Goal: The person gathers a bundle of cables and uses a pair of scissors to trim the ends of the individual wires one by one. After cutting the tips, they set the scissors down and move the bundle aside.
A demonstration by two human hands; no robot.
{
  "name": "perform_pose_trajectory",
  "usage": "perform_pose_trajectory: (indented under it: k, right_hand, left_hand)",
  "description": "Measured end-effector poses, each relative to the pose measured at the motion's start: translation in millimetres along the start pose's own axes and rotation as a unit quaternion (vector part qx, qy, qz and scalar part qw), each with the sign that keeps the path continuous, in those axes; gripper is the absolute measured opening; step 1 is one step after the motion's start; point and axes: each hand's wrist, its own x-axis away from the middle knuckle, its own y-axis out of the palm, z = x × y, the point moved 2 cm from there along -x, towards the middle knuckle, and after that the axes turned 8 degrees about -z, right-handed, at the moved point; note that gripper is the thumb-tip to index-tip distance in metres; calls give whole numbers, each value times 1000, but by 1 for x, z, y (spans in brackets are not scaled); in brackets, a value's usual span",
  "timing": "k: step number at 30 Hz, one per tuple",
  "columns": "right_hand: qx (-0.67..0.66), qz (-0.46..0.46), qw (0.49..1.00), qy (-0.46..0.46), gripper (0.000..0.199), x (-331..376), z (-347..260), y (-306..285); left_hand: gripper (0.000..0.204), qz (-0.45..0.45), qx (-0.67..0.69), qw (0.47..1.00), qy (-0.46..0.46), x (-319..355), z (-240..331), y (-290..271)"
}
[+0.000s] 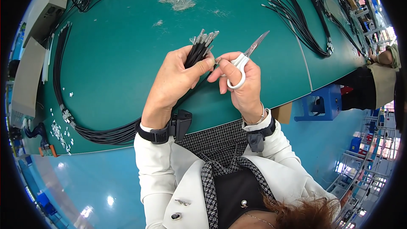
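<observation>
While a bundle of black cables is gripped in the left hand, a pair of white-handled scissors is held in the right hand just beside it, above a green worktable. The left hand is closed around the bundle, thumb pressed over the top, with the metal-tipped cable ends fanning out past the fingers toward the far side of the table. The right hand is closed on the scissors, fingers threaded through the white loops, and the blades are pointed up and away, slightly parted, close to the cable tips. The two hands are touching at the fingertips. From under the left wrist, the cables are seen trailing down and sweeping left across the table in a long black loop. Small white scraps are scattered near the table's left edge, and a tuft of clear shreds is lying farther back. More black cable bundles are laid out at the right. A black wrist strap is worn on each white-sleeved forearm. A blue stool is seen beyond the table's edge, beside another person.
</observation>
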Motion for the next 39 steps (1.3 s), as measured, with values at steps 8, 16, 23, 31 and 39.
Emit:
perform_pose_trajectory:
  k: [8, 16, 23, 31, 39]
  right_hand:
    - [-96, 12, 994, 59, 20, 1, -5, -5]
    - [-42, -11, 998, 35, 23, -2, 2, -3]
    - [-24, -34, 999, 32, 18, 1, 2, 0]
    - [-23, -31, 999, 26, 21, 3, 5, 1]
    - [-59, -5, 998, 35, 21, 2, -3, 2]
  left_hand:
    - [14, 6, 4, 1000, 8, 1, 2, 0]
    - [17, 11, 2, 1000, 6, 1, 0, -2]
    - [20, 22, 3, 1000, 11, 2, 0, -3]
    - [18, 23, -15, 1000, -1, 4, 7, 3]
    - [14, 54, -33, 998, 24, 4, 4, 2]
